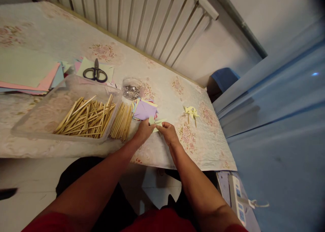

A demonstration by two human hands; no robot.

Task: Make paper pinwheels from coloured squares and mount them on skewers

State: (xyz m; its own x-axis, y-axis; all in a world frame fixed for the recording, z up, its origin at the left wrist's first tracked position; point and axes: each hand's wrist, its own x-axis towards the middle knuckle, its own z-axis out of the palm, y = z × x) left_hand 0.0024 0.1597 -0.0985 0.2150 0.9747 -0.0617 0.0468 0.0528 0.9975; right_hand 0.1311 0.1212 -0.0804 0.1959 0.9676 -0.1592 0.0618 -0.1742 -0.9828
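Note:
Between my two hands is a pale green piece of paper with folded, pointed corners. My left hand pinches its left side, and my right hand grips its right side, with fingertips meeting near the middle. Just behind my left hand lies a stack of coloured paper squares, purple on top. To the right, two pale yellow paper pinwheels on short sticks rest on the tablecloth. Whether a pin sits under my fingertips is too small to make out.
Left of my hands are a row of thin wooden sticks and a clear plastic bin of more sticks. Behind them stand a clear round dish of small metal pieces and scissors. Coloured sheets lie far left; a power strip sits lower right.

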